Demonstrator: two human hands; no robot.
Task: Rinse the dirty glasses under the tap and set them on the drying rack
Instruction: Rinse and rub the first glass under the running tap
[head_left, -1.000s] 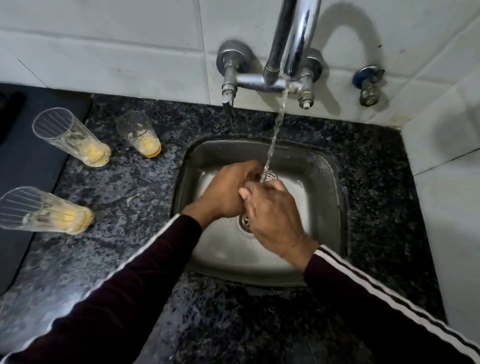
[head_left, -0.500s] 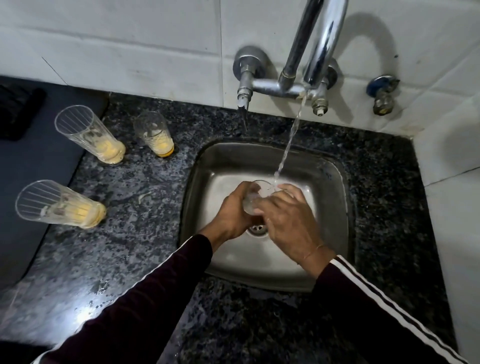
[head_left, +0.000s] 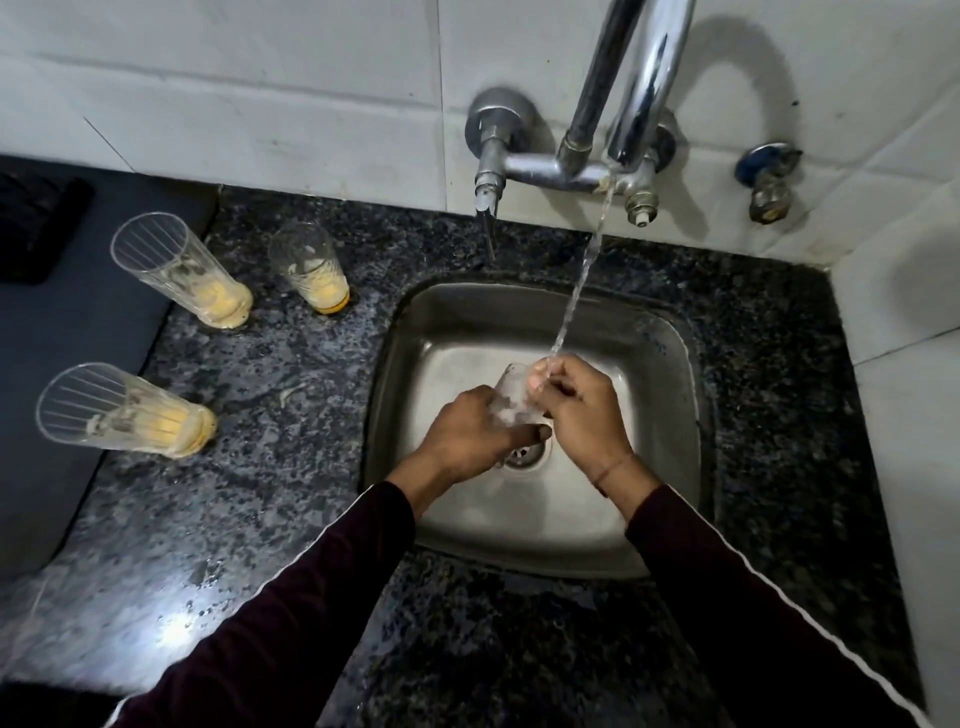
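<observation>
Over the steel sink (head_left: 670, 364) my left hand (head_left: 467, 436) grips a clear glass (head_left: 511, 397) by its lower part. My right hand (head_left: 582, 410) curls its fingers over the glass's rim, where the thin water stream (head_left: 576, 291) from the tap (head_left: 628, 124) lands. Three dirty glasses with yellow dregs stand on the dark granite counter at the left: one at the back left (head_left: 182, 270), a shorter one (head_left: 311, 270) beside it, and one nearer me (head_left: 124, 410).
A dark mat (head_left: 67, 332) lies at the left edge of the counter (head_left: 291, 467), with a black object (head_left: 36, 228) at its back. A white tiled wall rises behind and on the right. A small valve (head_left: 766, 176) sits right of the tap. No drying rack shows.
The glass has come out from behind my hands and shows more plainly, tilted under the stream. My right hand's fingers have shifted onto its rim. The view has moved slightly.
</observation>
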